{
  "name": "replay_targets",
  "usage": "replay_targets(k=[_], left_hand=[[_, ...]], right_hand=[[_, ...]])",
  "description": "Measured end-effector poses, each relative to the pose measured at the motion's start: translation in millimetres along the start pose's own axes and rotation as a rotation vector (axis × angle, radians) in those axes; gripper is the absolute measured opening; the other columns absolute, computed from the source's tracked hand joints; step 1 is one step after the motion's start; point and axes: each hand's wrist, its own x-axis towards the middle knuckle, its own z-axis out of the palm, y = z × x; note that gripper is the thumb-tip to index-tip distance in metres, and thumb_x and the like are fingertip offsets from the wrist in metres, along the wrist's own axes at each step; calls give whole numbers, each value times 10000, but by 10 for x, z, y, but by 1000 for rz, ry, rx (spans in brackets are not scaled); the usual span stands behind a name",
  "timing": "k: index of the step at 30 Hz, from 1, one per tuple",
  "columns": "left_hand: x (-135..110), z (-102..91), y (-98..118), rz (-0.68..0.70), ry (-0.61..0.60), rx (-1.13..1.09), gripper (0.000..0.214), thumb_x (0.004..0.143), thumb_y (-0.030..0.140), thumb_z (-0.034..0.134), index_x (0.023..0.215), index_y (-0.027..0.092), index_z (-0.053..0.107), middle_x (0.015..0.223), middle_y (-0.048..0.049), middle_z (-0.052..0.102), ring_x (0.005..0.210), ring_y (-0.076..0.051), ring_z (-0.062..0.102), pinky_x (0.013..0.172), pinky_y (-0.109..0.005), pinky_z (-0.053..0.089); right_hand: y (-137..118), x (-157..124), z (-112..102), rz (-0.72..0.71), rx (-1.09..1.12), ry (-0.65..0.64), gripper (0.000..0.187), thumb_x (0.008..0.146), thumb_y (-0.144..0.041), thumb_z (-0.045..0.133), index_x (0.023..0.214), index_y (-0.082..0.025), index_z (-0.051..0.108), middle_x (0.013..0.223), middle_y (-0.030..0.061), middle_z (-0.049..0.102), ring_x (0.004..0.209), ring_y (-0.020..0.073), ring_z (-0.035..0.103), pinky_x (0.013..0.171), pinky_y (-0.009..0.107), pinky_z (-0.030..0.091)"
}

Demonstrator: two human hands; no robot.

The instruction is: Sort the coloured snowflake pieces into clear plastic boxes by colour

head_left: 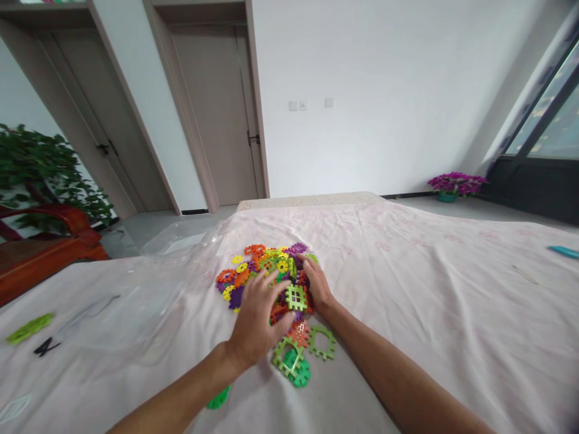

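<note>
A pile of colourful plastic interlocking building pieces (pixel 269 259) lies on the cloth, in orange, yellow, purple, green and red. Over its near left side is my left hand (pixel 260 316), fingers spread and apart, with nothing gripped. My right hand (pixel 318 284) rests along the pile's right edge, its fingers stretched out and partly hidden among the pieces. Between the two hands sits a light green window-shaped piece (pixel 296 298). Closer to me lie a green square frame (pixel 322 342), another green frame (pixel 281 355) and a green round piece (pixel 300 375) partly beneath it.
A pale patterned cloth (pixel 429 313) covers the broad surface, with wrinkles to the right. Clear plastic packaging (pixel 136 301) lies on the left, near a lime green piece (pixel 31 328) and a black tie (pixel 45 346). A blue item (pixel 563 251) is at the far right.
</note>
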Motion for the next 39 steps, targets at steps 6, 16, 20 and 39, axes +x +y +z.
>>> replay_targets(k=[6,16,20,39], left_hand=[[-320,145,321,409,-399,56,576,804,584,613,1337,384,526,1482,-48,453,1419,-376,277,1135,-675,129],[-8,300,-127,331,-215,225,274,913,261,546,1153,335,656,1386,-32,560,1421,-308,308,1160,-666,66],[9,143,-328,251,-185,288,340,897,241,570,1215,342,634,1384,-45,562,1410,-321,330,1157,-679,74],[-447,-101,-766,224,-123,416,690,920,434,531,1528,310,229,1610,-119,178,1467,-342,199,1171,-607,133]], right_hand=[[-16,3,-39,-22,70,-52,449,969,-526,369,1215,-286,658,1281,5,630,1222,227,527,1113,409,346],[-44,14,-54,28,34,-61,489,928,-582,403,1154,-269,703,1230,35,666,1185,258,555,1082,447,369],[-12,13,-53,40,20,-46,452,920,-560,439,1128,-267,713,1214,34,671,1180,258,556,1077,437,370],[110,-3,-9,17,-49,-22,381,920,-498,477,1123,-255,690,1171,55,662,1137,248,558,1043,425,393]])
